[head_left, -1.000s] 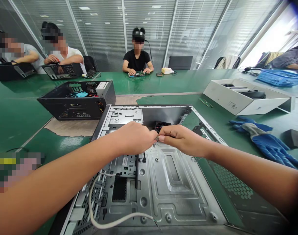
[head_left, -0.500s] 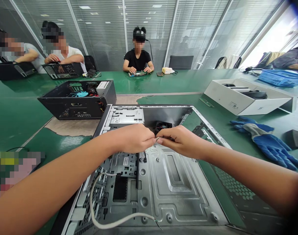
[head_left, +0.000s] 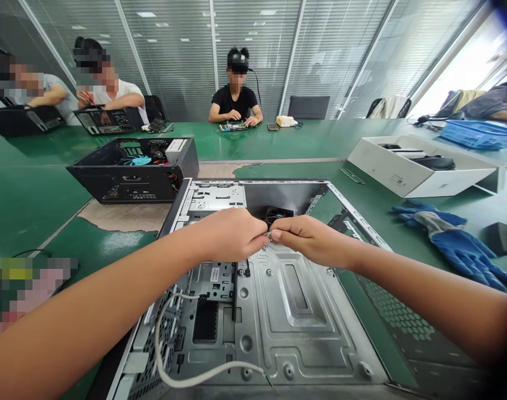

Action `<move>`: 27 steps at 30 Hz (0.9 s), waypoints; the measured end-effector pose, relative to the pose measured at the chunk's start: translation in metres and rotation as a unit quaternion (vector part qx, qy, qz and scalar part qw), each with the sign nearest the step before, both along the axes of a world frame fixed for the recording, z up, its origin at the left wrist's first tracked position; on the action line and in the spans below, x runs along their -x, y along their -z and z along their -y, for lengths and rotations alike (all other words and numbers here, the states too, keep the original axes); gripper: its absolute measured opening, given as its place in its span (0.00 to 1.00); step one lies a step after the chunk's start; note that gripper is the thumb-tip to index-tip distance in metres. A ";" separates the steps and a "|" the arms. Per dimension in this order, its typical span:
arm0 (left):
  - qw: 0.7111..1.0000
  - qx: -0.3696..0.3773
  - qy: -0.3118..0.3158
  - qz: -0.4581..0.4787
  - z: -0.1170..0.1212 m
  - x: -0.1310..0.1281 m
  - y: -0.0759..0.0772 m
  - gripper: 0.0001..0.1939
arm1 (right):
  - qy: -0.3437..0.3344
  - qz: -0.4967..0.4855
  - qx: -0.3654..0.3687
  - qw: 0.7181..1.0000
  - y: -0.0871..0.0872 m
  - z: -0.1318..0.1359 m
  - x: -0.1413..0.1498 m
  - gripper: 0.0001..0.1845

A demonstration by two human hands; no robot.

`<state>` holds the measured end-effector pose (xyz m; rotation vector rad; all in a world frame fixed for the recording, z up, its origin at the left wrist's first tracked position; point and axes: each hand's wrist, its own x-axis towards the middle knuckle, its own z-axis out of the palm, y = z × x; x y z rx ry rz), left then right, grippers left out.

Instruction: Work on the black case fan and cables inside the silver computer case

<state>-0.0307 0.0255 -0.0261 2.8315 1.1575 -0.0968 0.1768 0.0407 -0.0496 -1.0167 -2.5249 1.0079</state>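
Note:
My left hand [head_left: 236,236] and my right hand [head_left: 305,236] meet over an open computer case [head_left: 253,311] lying flat, both closed in a pinch. Between their fingertips shows a small pale strand [head_left: 269,234], mostly hidden by the fingers, so its kind is unclear. Just behind the hands, a black fan [head_left: 278,213] sits at the far wall of the case. A white cable [head_left: 203,378] loops across the left and near part of the metal floor, its thin wire end loose. Partly under my left forearm is a metal bracket [head_left: 215,283] with a white label.
Beyond lies a second black case [head_left: 132,180] with a blue fan. On the right are a white box [head_left: 428,175], blue gloves [head_left: 453,239], a dark block [head_left: 500,238] and a blue basket [head_left: 480,133]. A green circuit strip [head_left: 353,176] lies nearby. Several people work across the table.
Both hands have shifted very slightly right, still pinched together, and the fingers have rolled a little around the strand. Across the table, one person's hand has moved in over a circuit board.

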 end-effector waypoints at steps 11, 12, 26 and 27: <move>0.977 0.209 -0.029 0.028 -0.007 0.007 -0.003 0.18 | 0.002 0.030 -0.066 0.997 0.002 0.003 -0.001 0.23; 0.987 0.159 -0.019 0.018 -0.007 0.006 -0.002 0.18 | 0.006 0.023 -0.053 0.998 0.001 0.003 -0.001 0.24; 0.987 0.147 0.007 0.057 -0.004 0.001 0.002 0.12 | -0.002 0.023 -0.062 0.998 0.003 -0.002 -0.008 0.19; 0.985 0.160 0.006 0.067 -0.005 0.001 0.002 0.13 | -0.008 0.023 -0.072 0.997 0.003 -0.002 -0.009 0.18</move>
